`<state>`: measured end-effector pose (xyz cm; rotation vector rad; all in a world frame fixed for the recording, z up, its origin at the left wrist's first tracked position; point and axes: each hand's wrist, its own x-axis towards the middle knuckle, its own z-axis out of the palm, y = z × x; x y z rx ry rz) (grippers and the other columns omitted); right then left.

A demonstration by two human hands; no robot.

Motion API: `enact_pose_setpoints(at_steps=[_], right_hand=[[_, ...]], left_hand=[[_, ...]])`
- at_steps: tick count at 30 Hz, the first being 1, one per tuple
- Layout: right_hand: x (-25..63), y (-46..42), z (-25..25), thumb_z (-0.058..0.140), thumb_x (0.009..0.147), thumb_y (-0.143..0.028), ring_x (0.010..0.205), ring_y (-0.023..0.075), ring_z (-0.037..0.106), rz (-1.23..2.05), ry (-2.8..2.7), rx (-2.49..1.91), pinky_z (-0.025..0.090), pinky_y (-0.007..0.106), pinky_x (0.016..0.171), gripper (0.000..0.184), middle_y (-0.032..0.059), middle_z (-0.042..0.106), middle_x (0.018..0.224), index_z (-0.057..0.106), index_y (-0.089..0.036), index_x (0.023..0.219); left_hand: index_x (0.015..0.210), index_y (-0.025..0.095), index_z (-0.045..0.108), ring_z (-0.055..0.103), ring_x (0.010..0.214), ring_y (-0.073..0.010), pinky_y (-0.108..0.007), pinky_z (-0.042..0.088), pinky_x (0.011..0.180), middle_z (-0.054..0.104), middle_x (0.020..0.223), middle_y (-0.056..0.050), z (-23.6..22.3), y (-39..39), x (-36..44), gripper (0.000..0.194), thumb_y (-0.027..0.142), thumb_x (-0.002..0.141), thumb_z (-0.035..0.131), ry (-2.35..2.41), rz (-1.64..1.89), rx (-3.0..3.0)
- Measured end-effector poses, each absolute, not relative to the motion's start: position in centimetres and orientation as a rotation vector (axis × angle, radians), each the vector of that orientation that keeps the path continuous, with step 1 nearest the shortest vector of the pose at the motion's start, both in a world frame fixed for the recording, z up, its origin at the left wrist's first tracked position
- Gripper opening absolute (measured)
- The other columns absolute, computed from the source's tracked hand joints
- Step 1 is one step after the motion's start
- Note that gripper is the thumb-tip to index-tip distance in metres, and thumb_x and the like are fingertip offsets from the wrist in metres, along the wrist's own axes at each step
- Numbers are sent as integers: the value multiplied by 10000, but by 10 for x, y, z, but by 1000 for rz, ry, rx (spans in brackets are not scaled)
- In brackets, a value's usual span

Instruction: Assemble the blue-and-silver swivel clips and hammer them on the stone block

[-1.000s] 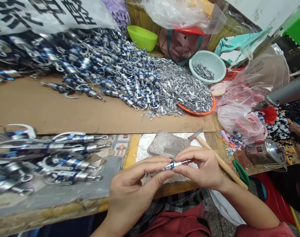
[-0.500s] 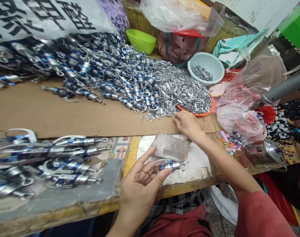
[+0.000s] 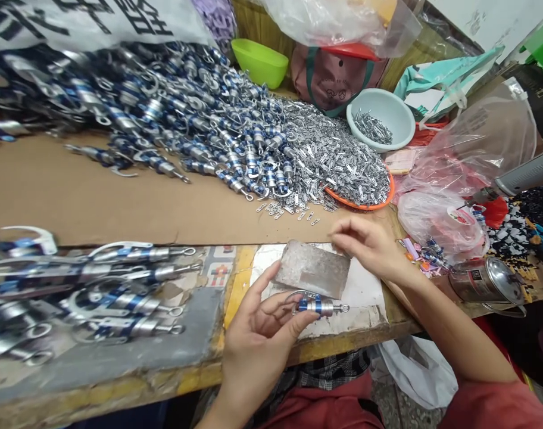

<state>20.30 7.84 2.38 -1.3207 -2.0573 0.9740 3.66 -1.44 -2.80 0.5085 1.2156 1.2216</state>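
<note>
My left hand [image 3: 271, 333] pinches a small blue-and-silver metal assembly [image 3: 324, 305] between thumb and fingers. The assembly has a curved silver lever and a ring at its right end. It is held over the front of a worn metal block [image 3: 315, 268], which lies on a white board [image 3: 370, 298]. My right hand [image 3: 365, 241] is just beyond the block's right corner, fingertips drawn together; whatever is between them I cannot make out. Small flat metal tabs with holes [image 3: 343, 161] are heaped beyond it, some spilling over an orange tray rim [image 3: 374, 207].
Similar assemblies lie in a row [image 3: 133, 301] at the left and in a large pile [image 3: 200, 113] behind. A pale blue bowl [image 3: 403, 119] holds metal pins. To the right are a grey-handled tool [image 3: 528, 173], plastic bags [image 3: 441, 226] and a lidded metal mug [image 3: 486, 283].
My right hand has moved back from the edge of the tab heap toward me and rightward, near the block. The left hand keeps the assembly, shifted slightly right and lower in view.
</note>
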Motion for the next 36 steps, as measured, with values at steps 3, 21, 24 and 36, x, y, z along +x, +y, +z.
enact_pose_setpoints(at_steps=[3, 21, 24, 36], right_hand=[[206, 50, 34, 528, 848, -171, 688, 99, 562, 1078, -2112, -1251, 438, 214, 646, 87, -2, 623, 753, 594, -160, 794], [195, 41, 25, 465, 902, -200, 765, 121, 567, 656, -2306, -1139, 424, 230, 690, 148, 21, 627, 815, 607, -176, 873], [235, 29, 19, 485, 890, -273, 784, 151, 575, 380, -2097, -1532, 435, 266, 701, 127, 34, 623, 851, 578, -189, 908], [259, -7, 10, 452, 891, -207, 855, 171, 601, 299, -2318, -1537, 479, 267, 724, 337, 65, 625, 975, 452, -215, 1227]], left_hand=[[1259, 193, 455, 679, 700, -133, -190, 560, 666, 709, 666, 18, -23, -14, 39, 838, 183, 502, 813, 1222, 1216, 472], [1345, 173, 358, 682, 646, -144, -227, 564, 654, 698, 617, 27, -15, -10, 40, 951, 190, 506, 806, 1234, 1176, 498], [1332, 170, 378, 676, 676, -134, -211, 557, 676, 693, 623, 28, -15, -12, 42, 933, 187, 502, 803, 1265, 1195, 483], [1303, 135, 392, 665, 625, -128, -217, 571, 646, 686, 594, 22, -20, -9, 39, 937, 181, 473, 823, 1227, 1230, 510]])
